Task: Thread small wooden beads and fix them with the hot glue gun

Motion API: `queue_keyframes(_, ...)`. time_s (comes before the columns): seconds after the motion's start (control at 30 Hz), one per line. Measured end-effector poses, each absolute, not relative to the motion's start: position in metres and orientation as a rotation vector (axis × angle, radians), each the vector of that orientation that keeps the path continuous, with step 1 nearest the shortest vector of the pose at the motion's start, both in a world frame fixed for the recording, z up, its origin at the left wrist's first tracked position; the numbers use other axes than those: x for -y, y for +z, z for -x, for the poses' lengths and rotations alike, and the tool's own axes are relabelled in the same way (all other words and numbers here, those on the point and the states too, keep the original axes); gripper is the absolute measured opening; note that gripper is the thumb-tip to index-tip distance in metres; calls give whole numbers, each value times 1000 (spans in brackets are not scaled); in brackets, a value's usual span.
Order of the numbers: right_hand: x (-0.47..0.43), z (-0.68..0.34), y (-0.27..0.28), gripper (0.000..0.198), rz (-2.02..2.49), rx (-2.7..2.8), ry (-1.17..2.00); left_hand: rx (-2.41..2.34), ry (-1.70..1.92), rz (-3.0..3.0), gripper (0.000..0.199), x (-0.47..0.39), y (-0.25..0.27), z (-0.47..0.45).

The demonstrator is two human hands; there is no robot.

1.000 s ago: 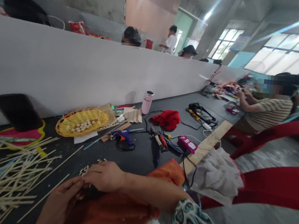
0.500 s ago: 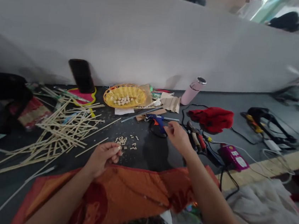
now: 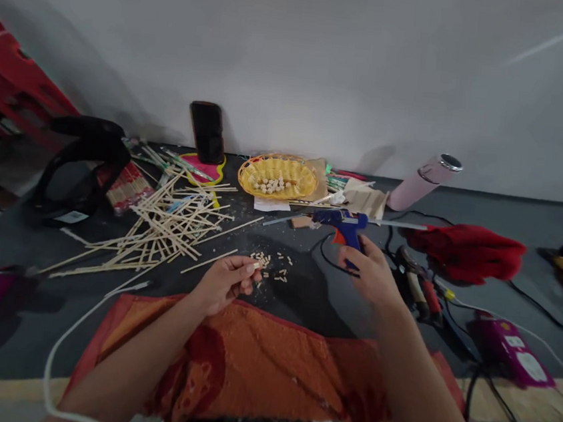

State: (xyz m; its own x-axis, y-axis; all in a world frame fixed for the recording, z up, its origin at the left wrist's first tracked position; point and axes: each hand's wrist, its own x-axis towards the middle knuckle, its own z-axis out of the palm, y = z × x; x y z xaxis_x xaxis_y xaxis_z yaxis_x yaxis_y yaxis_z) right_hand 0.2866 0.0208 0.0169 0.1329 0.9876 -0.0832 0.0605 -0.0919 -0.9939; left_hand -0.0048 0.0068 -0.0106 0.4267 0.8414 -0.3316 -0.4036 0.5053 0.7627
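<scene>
The left hand [image 3: 223,284] pinches a small pale piece [image 3: 256,265] between thumb and fingers, beside loose cut bits [image 3: 265,260] on the table [image 3: 309,301]. Rightward sits the blue glue gun [image 3: 348,223] — nozzle facing left, long axis roughly side to side — its handle in the right hand's [image 3: 374,274] curled fingers. Gripping the gun seems the current step; next calls for a steady hold, nozzle clear of skin.
</scene>
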Motion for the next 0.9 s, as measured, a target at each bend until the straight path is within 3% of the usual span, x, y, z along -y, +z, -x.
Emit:
queue_keyframes(0.3,15,-235,16,26,997,1226,1563,-781,928,-594,18,-15,-13,10)
queue_keyframes(0.9,20,-230,10,24,985,1458,1599,-807,930,-583,23,-14,-11,10)
